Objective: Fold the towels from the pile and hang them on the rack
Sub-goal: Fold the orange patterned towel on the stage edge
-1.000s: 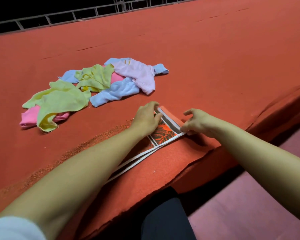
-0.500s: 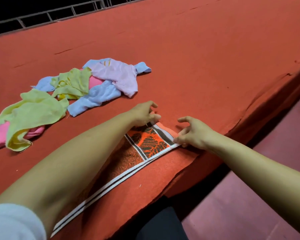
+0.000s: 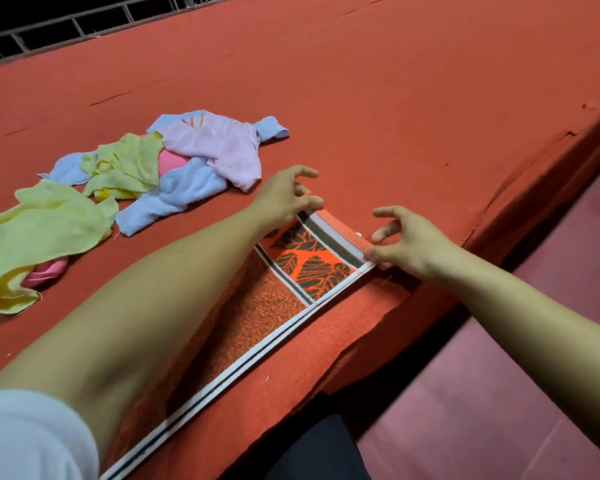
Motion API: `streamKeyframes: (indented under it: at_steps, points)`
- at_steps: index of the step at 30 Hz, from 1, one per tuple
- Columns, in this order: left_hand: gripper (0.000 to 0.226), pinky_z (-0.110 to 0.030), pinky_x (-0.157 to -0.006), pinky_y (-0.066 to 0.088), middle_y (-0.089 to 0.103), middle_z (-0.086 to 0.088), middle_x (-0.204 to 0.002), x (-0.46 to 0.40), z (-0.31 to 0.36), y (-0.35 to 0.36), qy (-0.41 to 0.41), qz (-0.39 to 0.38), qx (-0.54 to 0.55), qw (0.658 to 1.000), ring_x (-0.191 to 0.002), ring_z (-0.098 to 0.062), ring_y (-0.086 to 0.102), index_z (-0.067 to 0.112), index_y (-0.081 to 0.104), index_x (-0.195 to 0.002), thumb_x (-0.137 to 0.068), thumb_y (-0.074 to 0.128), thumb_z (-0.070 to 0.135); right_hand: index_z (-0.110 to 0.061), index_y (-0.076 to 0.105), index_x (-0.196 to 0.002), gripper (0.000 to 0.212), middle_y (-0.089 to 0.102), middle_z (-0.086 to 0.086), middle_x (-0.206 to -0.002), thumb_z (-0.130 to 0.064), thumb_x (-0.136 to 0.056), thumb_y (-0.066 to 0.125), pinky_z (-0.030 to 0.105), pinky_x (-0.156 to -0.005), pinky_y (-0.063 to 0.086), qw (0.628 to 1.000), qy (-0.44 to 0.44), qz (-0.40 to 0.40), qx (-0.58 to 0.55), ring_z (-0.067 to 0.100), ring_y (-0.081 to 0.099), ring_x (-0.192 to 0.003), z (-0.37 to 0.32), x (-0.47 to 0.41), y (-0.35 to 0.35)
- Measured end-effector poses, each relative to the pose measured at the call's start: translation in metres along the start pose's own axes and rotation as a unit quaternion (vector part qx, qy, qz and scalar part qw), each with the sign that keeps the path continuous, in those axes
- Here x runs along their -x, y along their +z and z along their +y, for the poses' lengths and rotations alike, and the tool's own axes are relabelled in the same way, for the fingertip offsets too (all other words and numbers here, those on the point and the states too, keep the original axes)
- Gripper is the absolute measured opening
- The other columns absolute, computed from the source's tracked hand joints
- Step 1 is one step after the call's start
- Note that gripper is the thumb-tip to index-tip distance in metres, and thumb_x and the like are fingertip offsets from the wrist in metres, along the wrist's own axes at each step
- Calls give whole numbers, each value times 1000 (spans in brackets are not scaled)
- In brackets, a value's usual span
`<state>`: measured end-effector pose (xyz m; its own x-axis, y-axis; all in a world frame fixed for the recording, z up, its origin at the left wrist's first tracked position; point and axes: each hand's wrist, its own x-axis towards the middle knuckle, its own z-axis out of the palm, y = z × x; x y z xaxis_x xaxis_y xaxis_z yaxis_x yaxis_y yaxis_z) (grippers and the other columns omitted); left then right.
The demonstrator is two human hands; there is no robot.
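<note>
An orange towel [image 3: 312, 268] with black leaf print and white-and-black border stripes lies flat along the near edge of the red-covered surface, partly hidden under my left forearm. My left hand [image 3: 286, 197] pinches its far left corner with thumb and fingers. My right hand [image 3: 406, 242] pinches the far right corner, the other fingers spread above it. A loose pile of small towels [image 3: 129, 188] in yellow, pale blue, pink and lilac lies to the left, apart from both hands.
The red cloth-covered surface [image 3: 395, 116] stretches far back, with a torn raised edge on the right [image 3: 520, 188]. Below it on the right is a pinkish floor [image 3: 516, 393]. A metal railing [image 3: 84, 22] runs along the top left.
The view has shifted, showing more of the orange towel's length. Both hands have stayed at the towel's far end, each now pinching a corner.
</note>
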<state>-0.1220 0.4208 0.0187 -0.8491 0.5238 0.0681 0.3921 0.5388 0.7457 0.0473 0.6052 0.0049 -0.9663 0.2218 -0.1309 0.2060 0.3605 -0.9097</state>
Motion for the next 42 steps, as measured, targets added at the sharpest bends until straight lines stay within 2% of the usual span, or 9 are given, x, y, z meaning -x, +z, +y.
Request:
streamKeyframes:
  at_steps: [5, 10, 14, 18, 22, 27, 30, 33, 42]
  points:
    - [53, -27, -74, 41, 69, 8, -99, -8, -2, 33, 15, 10, -142, 990, -92, -14, 62, 26, 57, -124, -78, 81, 35, -20, 51, -132, 73, 58, -7, -97, -19, -69, 87, 34, -83, 52, 986, -7, 34, 162, 19, 62, -81, 11, -9, -10]
    - [62, -37, -93, 37, 53, 2, -134, -4, 10, 31, 83, 84, -400, 909, -120, -24, 45, 26, 47, -138, -86, 65, 53, -21, 54, -131, 66, 57, -6, -104, -27, -72, 84, 27, -77, 37, 958, -79, 69, 268, 14, 51, -85, 9, -1, -4]
    - [42, -36, -91, 40, 58, 3, -122, 36, 11, 7, 84, 155, -313, 933, -112, -23, 50, 26, 56, -128, -89, 66, 38, -24, 58, -126, 50, 60, -11, -101, -25, -80, 77, 25, -74, 34, 950, -130, 81, 273, 13, 52, -80, -6, 10, 8]
    - [40, -33, -80, 47, 61, 8, -98, 130, -6, -20, 47, 195, -159, 967, -76, -10, 50, 25, 60, -118, -80, 72, 21, -29, 61, -114, 36, 60, -18, -86, -19, -82, 75, 17, -68, 33, 953, -196, -24, 230, -9, 52, -65, -31, 44, 57]
    - [41, -19, -68, 44, 62, 17, -83, 262, -32, -47, -59, 199, -95, 974, -62, -2, 49, 38, 59, -110, -78, 77, 18, -27, 65, -113, 35, 63, -17, -86, -17, -80, 75, 17, -71, 37, 924, -271, -134, 236, -7, 51, -67, -45, 83, 121]
    - [44, -11, -66, 41, 65, 28, -84, 407, -69, -72, -165, 218, -99, 957, -65, -5, 56, 47, 56, -97, -77, 80, 16, -26, 68, -110, 32, 62, -16, -91, -17, -80, 75, 27, -81, 44, 882, -354, -176, 258, 12, 59, -86, -59, 118, 185]
    - [42, -20, -78, 46, 65, 31, -80, 460, -81, -78, -175, 221, -126, 951, -76, -2, 60, 46, 58, -101, -76, 82, 22, -25, 69, -109, 29, 69, -9, -95, -17, -82, 74, 32, -82, 47, 868, -374, -185, 269, 16, 60, -90, -63, 127, 207]
    - [40, -29, -85, 48, 60, 38, -88, 478, -86, -76, -130, 222, -163, 952, -90, -5, 61, 39, 60, -110, -77, 81, 29, -28, 69, -110, 29, 71, -10, -99, -18, -84, 72, 36, -84, 49, 860, -371, -192, 294, 18, 61, -94, -57, 128, 217]
    - [37, -30, -80, 49, 60, 31, -93, 477, -90, -69, -99, 264, -184, 942, -86, -5, 53, 37, 59, -112, -83, 76, 22, -25, 72, -109, 23, 73, -8, -103, -18, -86, 72, 29, -82, 47, 825, -416, -204, 323, 20, 64, -96, -55, 128, 205]
